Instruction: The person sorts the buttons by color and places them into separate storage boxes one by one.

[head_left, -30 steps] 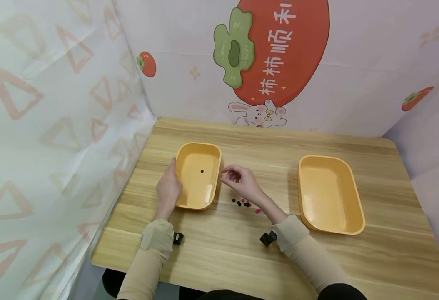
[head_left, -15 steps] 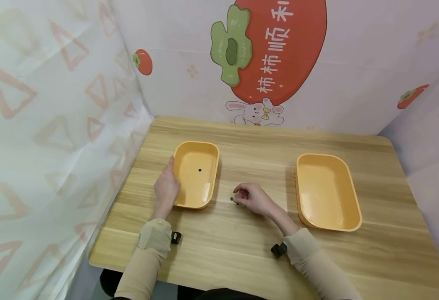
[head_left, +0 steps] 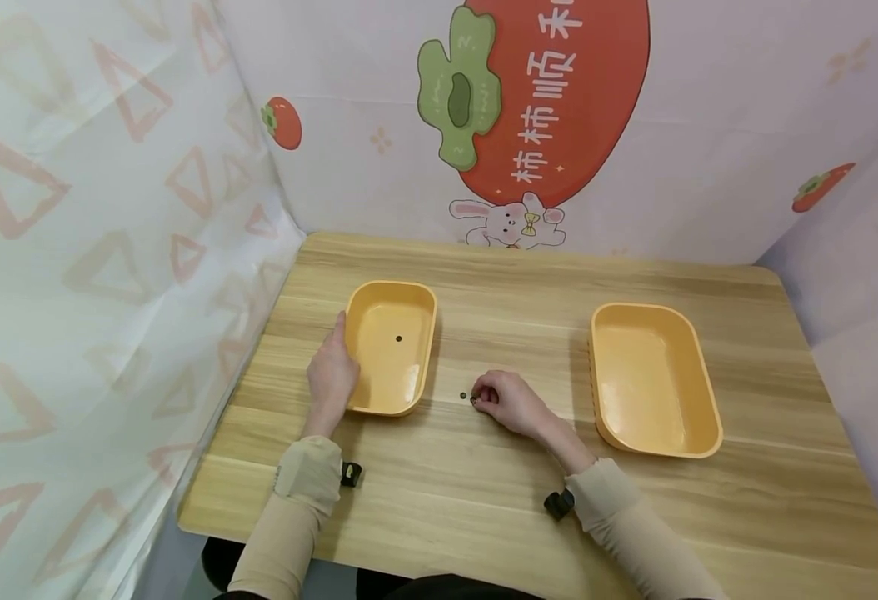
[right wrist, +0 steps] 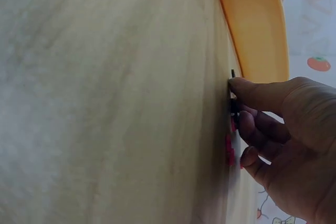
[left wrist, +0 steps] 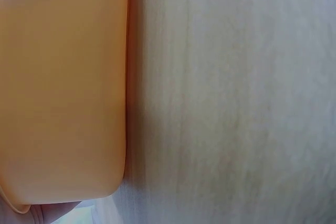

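Toward the left of the table, my left hand (head_left: 332,372) holds the side of a yellow plastic bin (head_left: 390,358), its index finger lying along the outer wall. Inside that bin lies one small black bead (head_left: 398,338). Right of the bin, my right hand (head_left: 512,403) is low at the tabletop, thumb and finger pinched at a small black bead (head_left: 473,401). Another black bead (head_left: 463,396) lies just left of the fingertips. In the right wrist view, pink beads (right wrist: 229,149) show under the curled fingers (right wrist: 254,135); the hand hides them in the head view.
A second, larger yellow bin (head_left: 652,383) stands on the right side of the wooden table (head_left: 439,500), with nothing seen in it. Printed cloth walls (head_left: 379,192) rise behind and to the left of the table.
My right hand has come from beside the left bin's right wall down to the beads, its fingertips now at a black one. My left hand keeps its place on the bin.
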`<state>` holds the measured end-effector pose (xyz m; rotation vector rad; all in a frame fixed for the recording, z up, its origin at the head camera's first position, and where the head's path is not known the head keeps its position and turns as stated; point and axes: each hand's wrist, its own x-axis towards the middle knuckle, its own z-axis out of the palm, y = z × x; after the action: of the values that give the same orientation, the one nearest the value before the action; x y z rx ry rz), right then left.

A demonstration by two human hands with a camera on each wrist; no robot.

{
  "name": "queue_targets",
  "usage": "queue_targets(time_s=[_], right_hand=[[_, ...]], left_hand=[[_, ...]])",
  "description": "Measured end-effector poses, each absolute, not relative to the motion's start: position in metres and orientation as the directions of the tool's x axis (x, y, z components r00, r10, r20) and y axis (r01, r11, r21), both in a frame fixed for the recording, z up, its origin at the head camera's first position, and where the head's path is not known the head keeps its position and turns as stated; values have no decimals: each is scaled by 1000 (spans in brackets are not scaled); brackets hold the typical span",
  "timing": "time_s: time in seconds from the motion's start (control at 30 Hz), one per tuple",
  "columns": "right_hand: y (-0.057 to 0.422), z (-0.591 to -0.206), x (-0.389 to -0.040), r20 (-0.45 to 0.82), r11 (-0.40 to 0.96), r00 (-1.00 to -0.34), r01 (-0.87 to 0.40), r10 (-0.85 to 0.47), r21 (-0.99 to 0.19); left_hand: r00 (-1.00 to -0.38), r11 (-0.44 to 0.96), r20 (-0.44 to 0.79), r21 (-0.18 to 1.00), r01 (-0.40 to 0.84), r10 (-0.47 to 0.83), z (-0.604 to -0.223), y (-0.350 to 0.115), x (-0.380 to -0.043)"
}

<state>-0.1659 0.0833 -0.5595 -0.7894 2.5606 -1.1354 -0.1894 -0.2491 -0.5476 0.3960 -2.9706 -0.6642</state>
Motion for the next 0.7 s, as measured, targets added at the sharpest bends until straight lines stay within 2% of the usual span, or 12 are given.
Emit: queue_targets(time_s=[0.23,0.43,0.7], right_hand=[[81,-568,-165,51,545,-837,-399,-544,-737],[78,-573,-162,120,553,-824,-472,-554,-687],[78,-576,-162,186,535,-798,-537,-573,-652]], left_hand=[[-965,883,43,415,-220,-260,-566,-257,-198],[-965,893,67,401,-205,-252,-588,-265,-205],[-963,885,56,412,-218,-263,-581,-264,-203]])
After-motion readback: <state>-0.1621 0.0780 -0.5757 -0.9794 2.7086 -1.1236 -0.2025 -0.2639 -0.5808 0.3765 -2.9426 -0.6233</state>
